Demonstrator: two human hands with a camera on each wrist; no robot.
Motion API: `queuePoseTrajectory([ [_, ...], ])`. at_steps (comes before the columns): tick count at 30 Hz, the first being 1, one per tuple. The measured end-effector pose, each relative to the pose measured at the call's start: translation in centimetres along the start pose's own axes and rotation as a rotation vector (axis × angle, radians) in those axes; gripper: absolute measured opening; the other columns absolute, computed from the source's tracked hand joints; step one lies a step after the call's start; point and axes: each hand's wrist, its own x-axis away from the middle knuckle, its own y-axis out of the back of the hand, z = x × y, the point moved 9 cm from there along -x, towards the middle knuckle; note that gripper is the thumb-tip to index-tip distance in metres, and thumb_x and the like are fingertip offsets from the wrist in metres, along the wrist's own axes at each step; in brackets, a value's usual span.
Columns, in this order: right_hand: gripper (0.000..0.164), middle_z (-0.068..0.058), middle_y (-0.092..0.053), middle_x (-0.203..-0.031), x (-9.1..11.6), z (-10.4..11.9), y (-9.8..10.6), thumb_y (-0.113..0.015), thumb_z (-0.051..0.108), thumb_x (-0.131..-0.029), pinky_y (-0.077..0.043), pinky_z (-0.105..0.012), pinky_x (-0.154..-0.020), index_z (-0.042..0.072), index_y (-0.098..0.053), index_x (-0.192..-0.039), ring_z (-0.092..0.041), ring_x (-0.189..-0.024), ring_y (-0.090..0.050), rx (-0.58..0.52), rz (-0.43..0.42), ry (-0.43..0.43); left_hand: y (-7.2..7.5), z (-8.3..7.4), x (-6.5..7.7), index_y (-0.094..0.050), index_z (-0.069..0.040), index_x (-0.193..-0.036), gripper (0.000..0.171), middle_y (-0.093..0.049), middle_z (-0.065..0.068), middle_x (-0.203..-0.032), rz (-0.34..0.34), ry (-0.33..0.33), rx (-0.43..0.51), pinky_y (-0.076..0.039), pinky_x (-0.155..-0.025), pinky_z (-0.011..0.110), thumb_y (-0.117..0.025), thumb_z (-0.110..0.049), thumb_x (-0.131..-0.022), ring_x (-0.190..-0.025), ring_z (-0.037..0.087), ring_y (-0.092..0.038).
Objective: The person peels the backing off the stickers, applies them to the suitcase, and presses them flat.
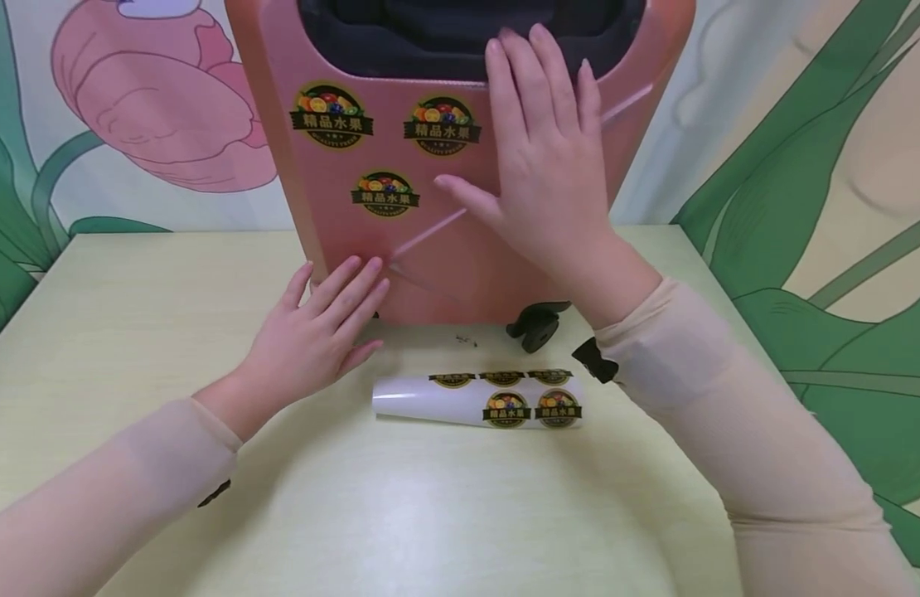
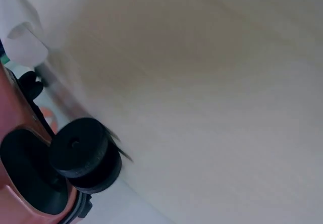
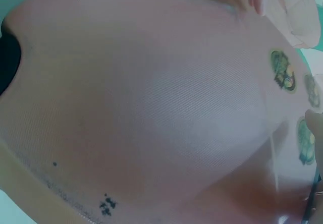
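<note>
A pink suitcase (image 1: pixel 460 278) with a black recessed panel (image 1: pixel 430 41) stands on the table. Three round fruit stickers (image 1: pixel 385 195) with dark banners show on its face. My right hand (image 1: pixel 551 174) lies flat against the upper right of that face, its fingertips over the black panel; whatever is under the palm is hidden. Low on the left side, my left hand (image 1: pixel 314 336) touches the case with outstretched fingers. A curled white sticker sheet (image 1: pixel 430 400) with several of the same stickers lies in front of the suitcase, apart from both hands.
Black caster wheels (image 1: pixel 538 327) carry the case; one wheel (image 2: pixel 81 151) looms close in the left wrist view. Small dark specks (image 1: pixel 466 341) lie on the pale table (image 1: pixel 430 514). Behind is a wall (image 1: pixel 788 166) painted with leaves and a pink flower.
</note>
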Motion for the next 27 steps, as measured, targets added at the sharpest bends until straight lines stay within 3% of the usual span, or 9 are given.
queuePoseTrajectory([
  [7,0.081,-0.019,-0.027,-0.148,1.4,0.8,0.5,-0.051,0.056,-0.088,-0.006,-0.049,-0.11,0.0,-0.032,-0.142,-0.031,-0.138,-0.019,-0.083,0.003,0.055,0.9,-0.9,0.1,-0.042,-0.005,-0.139,0.055,-0.03,0.015,-0.148,-0.038,-0.001,0.065,-0.036,-0.095,0.056,-0.03,-0.042,-0.099,-0.131,0.033,-0.034],
  [16,0.075,-0.02,-0.037,-0.142,4.7,1.6,0.4,-0.062,0.047,-0.085,-0.023,-0.052,-0.106,-0.003,-0.04,-0.136,-0.034,-0.132,-0.032,-0.18,-0.005,0.147,1.5,-1.5,0.3,-0.053,-0.001,-0.128,0.052,-0.046,0.017,-0.138,-0.075,-0.007,0.101,-0.045,-0.085,0.045,-0.034,-0.04,-0.099,-0.11,0.034,-0.054],
  [27,0.07,-0.02,-0.047,-0.133,8.1,2.3,-0.4,-0.07,0.038,-0.082,-0.037,-0.047,-0.097,-0.006,-0.046,-0.132,-0.033,-0.121,-0.045,-0.35,0.083,0.184,1.2,-1.9,0.6,-0.055,0.0,-0.126,0.052,-0.054,0.017,-0.129,-0.056,0.016,0.139,-0.048,-0.078,0.042,-0.037,-0.041,-0.098,-0.103,0.032,-0.058],
])
